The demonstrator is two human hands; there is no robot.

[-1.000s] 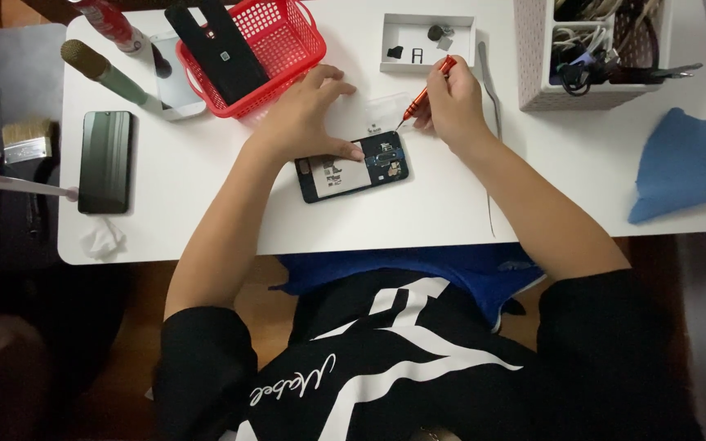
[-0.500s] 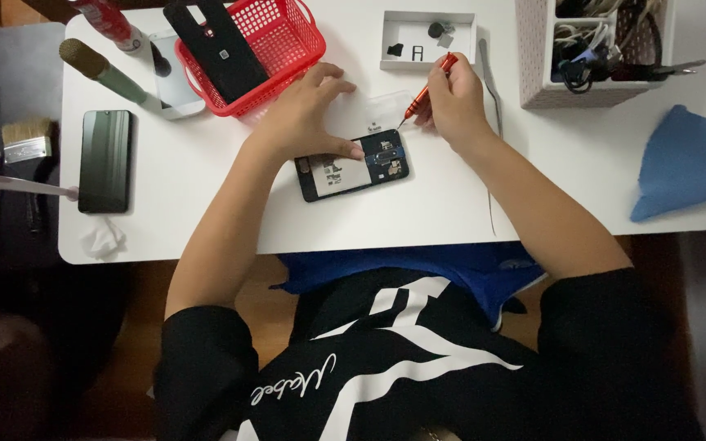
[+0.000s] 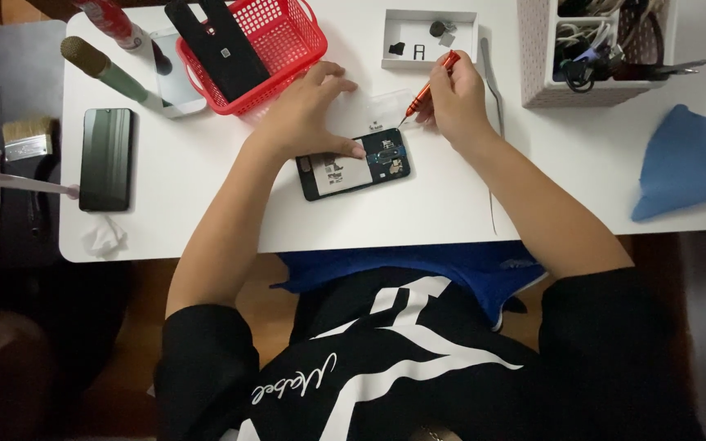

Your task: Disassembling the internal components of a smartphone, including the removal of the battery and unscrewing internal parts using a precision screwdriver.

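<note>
Not much moved vs a sec ago: left hand (image 3: 308, 114) stays flat, fingers pinning the open phone (image 3: 355, 164). Right hand (image 3: 455, 102) still grips the red screwdriver (image 3: 426, 88); tip sits just off the phone's top right corner. Work's mid-way. Phone lies under left fingers, long axis left-right, slightly tilted.

Person seen from above: black short-sleeved T-shirt (image 3: 418, 359) with broad white diagonal stripes and white script lettering across the chest; sleeves end above the elbows. Blue shorts (image 3: 418, 269) show at the lap. Forearms, left hand (image 3: 308, 114) and right hand (image 3: 455, 102) bare, without rings, watch or gloves.
</note>
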